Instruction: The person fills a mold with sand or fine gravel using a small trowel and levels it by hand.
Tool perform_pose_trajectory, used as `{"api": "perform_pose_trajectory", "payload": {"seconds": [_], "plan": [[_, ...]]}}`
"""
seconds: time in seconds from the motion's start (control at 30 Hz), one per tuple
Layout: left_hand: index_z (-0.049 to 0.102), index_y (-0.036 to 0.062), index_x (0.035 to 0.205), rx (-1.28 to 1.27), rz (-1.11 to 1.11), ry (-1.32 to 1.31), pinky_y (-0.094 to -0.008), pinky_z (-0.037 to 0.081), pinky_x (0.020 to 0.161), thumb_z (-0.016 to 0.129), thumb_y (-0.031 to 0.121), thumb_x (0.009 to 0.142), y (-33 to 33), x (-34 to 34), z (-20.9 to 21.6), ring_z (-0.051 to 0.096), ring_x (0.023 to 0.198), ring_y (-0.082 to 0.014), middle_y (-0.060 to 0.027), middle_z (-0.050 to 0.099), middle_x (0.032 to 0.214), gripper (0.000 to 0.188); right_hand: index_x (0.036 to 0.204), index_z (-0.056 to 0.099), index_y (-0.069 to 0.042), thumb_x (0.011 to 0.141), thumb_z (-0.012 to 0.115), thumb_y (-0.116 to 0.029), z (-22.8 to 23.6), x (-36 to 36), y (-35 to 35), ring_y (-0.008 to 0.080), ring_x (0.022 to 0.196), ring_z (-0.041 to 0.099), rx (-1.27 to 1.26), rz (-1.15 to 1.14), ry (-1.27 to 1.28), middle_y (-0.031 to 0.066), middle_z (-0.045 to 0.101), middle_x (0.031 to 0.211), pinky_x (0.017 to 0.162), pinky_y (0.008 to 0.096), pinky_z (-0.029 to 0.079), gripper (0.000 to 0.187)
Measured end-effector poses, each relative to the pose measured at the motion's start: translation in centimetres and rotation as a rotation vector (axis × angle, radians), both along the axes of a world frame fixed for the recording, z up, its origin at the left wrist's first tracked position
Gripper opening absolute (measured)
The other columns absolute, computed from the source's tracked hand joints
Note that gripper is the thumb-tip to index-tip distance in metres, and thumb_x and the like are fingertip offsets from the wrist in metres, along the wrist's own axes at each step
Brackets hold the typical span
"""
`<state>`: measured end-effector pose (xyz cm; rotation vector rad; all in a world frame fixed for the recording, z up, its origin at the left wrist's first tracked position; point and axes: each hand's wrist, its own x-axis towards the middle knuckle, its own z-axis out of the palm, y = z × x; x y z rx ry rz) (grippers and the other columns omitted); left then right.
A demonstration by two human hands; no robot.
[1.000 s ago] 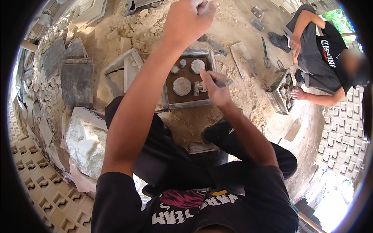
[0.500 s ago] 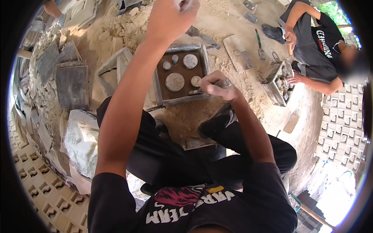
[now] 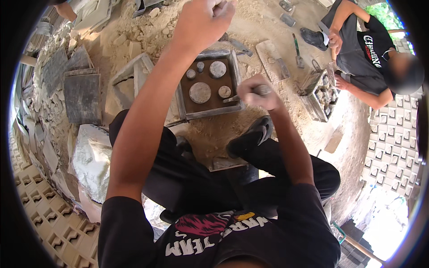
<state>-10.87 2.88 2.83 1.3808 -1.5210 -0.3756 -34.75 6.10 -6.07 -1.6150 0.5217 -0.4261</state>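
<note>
A square moulding frame point(image 3: 208, 115) stands on the sandy ground ahead of me, filled with brown, packed sand point(image 3: 210, 87). Several round, pale grey discs and plugs lie in that sand, the largest disc point(image 3: 199, 92) at the near left and another disc point(image 3: 217, 69) at the far right. My right hand point(image 3: 259, 92) is closed round a small metal trowel point(image 3: 231, 99), whose narrow blade points left over the frame's right side, near a small disc point(image 3: 224, 92). My left hand point(image 3: 206, 23) is a fist raised beyond the frame's far side; whatever it may hold is hidden.
On the right, a co-worker point(image 3: 368, 58) handles another metal frame point(image 3: 318, 98). A trowel with a green handle point(image 3: 298, 51) and a flat board point(image 3: 271, 58) lie between us. Left of me are a dark board point(image 3: 83, 98), an angular frame point(image 3: 132, 80) and a white block point(image 3: 93, 156).
My left fist has shifted slightly right. My right hand has moved a little up and right with the trowel, whose blade shows more clearly.
</note>
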Motion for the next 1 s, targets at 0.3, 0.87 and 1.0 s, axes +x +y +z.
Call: {"api": "perform_pose_trajectory", "payload": {"seconds": [0.3,0.87,1.0], "plan": [[0.060,-0.0016,0.077,-0.103,-0.004,0.008,-0.0430,0.044,0.057,0.063,0.023,0.087,-0.3,0.4,-0.1,0.061,0.061,-0.0365,-0.0223,0.060,0.067,0.027,0.064,0.053,-0.006,0.097,0.061,-0.035,-1.8,0.1,1.1,0.0058,0.054,0.041,0.086,-0.183,-0.088,-0.0041,0.046,0.057,0.051,0.0251,0.033,0.045],[0.066,-0.0011,0.107,0.534,-0.290,-0.253,-0.0423,0.051,0.081,0.057,0.049,0.092,-1.0,1.5,-2.7,0.068,0.093,-0.0317,-0.0209,0.070,0.097,0.053,0.065,0.043,-0.010,0.101,0.056,-0.032,2.6,2.6,-2.7,0.0068,0.048,0.031,0.054,-0.528,-0.030,-0.0048,0.035,0.055,0.046,0.0275,0.026,0.044],[0.064,-0.0013,0.112,0.637,-0.351,-0.522,-0.0446,0.051,0.084,0.057,0.048,0.091,-1.0,1.5,-5.1,0.066,0.096,-0.0375,-0.0213,0.070,0.100,0.054,0.069,0.053,-0.008,0.093,0.062,-0.054,7.5,2.6,-5.6,0.0078,0.053,0.043,-0.046,-0.600,0.266,-0.0027,0.047,0.059,0.050,0.0272,0.036,0.053]]}}
